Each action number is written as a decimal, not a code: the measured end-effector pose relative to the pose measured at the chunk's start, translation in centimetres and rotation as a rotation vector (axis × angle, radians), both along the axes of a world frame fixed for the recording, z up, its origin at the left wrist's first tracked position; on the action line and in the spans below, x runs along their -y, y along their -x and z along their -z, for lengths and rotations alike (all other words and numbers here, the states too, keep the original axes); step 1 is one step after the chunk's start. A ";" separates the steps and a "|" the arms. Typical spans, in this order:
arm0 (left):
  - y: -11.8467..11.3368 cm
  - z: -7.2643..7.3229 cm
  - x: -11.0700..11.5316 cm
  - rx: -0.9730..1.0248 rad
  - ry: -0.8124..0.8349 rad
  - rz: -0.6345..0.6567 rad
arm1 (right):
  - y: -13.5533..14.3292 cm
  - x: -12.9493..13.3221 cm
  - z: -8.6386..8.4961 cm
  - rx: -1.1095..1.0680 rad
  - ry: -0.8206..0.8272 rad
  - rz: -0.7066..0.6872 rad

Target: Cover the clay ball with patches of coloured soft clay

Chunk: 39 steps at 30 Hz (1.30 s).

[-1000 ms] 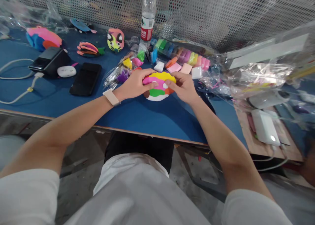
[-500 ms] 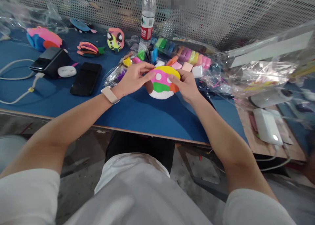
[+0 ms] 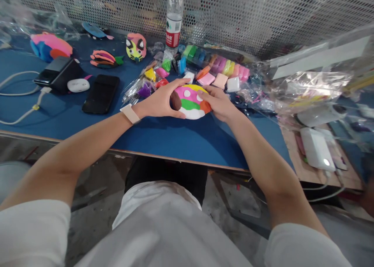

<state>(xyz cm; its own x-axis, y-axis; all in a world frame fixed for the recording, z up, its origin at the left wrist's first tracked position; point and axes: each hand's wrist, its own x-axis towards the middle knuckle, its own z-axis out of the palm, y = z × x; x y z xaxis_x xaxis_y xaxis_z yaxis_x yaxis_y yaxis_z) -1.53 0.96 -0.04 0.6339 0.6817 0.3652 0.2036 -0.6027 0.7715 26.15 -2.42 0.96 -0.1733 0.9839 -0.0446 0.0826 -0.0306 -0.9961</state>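
Note:
Between my two hands is a rounded clay face (image 3: pixel 189 104) in patches of pink, yellow, green, white, orange and brown, with two white dots for eyes. My left hand (image 3: pixel 160 100) curves around its left side, thumb at the lower white edge and fingers along the top. On the right side, my right hand (image 3: pixel 219 102) pinches the face near the orange patch, its thumb beside one white dot. Behind it lie soft clay blocks, among them a pink block (image 3: pixel 206 79), a peach block (image 3: pixel 220 81) and a white block (image 3: pixel 233 84).
A water bottle (image 3: pixel 174 25) stands behind the clay. To the left are a black phone (image 3: pixel 101 93), a white mouse (image 3: pixel 78 85), a black stand (image 3: pixel 58 74) and several finished clay figures, including a cat-like face (image 3: pixel 136 47). A white power bank (image 3: pixel 317 148) and clear plastic wrapping (image 3: pixel 315 84) lie right.
My left hand has opened wider around the clay face, its thumb moving from the front down to the lower edge. The right hand keeps its hold.

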 end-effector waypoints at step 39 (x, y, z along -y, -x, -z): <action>2.6 -0.1 -2.1 -0.581 -0.384 -0.546 | -0.1 0.4 0.0 0.732 -0.544 -0.007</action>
<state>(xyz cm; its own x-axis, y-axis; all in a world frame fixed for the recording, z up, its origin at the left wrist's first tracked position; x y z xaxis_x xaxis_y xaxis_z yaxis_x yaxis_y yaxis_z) -4.09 3.11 0.03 0.4122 0.8399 0.3531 0.8356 -0.5030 0.2208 26.21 -2.85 0.91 -0.2906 0.9004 0.3238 0.6984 0.4310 -0.5715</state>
